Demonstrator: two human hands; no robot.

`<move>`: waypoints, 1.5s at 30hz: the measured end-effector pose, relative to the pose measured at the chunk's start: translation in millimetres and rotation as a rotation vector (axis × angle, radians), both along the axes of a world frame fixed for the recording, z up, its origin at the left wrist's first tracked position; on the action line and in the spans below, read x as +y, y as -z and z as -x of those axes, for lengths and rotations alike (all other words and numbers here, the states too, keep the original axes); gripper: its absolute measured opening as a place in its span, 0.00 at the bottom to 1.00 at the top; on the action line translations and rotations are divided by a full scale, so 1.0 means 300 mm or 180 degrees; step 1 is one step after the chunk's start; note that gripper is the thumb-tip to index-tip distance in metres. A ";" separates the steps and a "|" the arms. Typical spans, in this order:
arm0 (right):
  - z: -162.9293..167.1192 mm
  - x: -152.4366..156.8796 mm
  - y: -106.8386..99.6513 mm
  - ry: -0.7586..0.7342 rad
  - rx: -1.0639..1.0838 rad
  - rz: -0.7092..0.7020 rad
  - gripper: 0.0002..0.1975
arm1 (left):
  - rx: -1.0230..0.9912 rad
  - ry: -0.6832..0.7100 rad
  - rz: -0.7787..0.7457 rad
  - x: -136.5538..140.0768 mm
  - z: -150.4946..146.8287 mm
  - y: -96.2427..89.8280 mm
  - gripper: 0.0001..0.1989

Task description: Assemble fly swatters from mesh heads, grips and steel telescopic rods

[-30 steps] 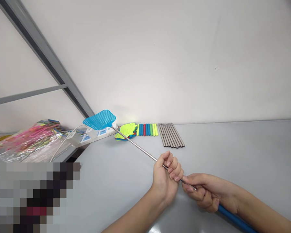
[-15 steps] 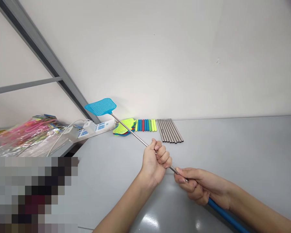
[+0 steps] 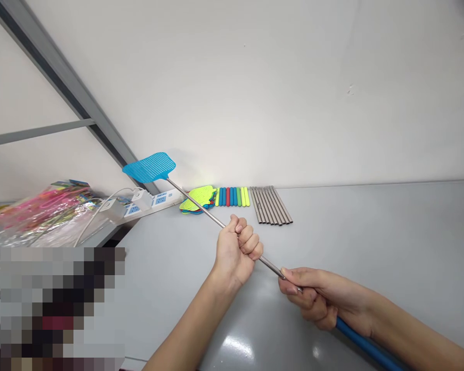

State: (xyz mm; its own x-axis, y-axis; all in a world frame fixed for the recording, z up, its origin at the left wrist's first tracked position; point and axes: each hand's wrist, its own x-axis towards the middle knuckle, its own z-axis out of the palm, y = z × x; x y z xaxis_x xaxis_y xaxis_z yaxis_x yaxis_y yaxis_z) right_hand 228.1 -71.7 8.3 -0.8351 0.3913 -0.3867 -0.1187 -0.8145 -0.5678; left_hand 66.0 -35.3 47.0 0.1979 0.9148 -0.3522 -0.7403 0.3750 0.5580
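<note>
Left hand (image 3: 235, 252) grips a metal shaft (image 3: 215, 219), blue mesh flyswatter head (image 3: 150, 167) at ten o'clock. Right hand (image 3: 313, 296), at four o'clock, closes around the blue handle (image 3: 365, 342).

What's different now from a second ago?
The left hand moved away from the right hand, toward the blue mesh paddle, so more metal rod shows between them. Nothing was let go. The coloured sticks and metal tubes stayed in their rows.
</note>
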 end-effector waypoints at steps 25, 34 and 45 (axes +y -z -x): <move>-0.025 0.005 -0.020 -0.0078 -0.0312 -0.0052 0.13 | 0.0106 -0.0053 -0.0100 0.034 0.068 -0.019 0.20; -0.035 0.010 -0.005 -0.0140 -0.0373 0.0040 0.14 | -0.0123 -0.0231 -0.0427 0.016 0.036 0.015 0.17; -0.073 0.043 0.006 -0.0141 -0.0510 -0.0191 0.14 | -0.0338 0.0270 -0.0488 -0.011 -0.038 0.072 0.12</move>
State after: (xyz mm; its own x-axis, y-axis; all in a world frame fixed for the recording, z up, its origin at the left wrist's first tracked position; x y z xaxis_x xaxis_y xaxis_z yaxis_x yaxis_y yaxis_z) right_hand 250.1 -58.7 6.5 -0.7817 0.3817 -0.4932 0.0125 -0.7811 -0.6243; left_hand 77.4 -38.7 25.5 0.3050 0.9346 -0.1831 -0.7675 0.3550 0.5338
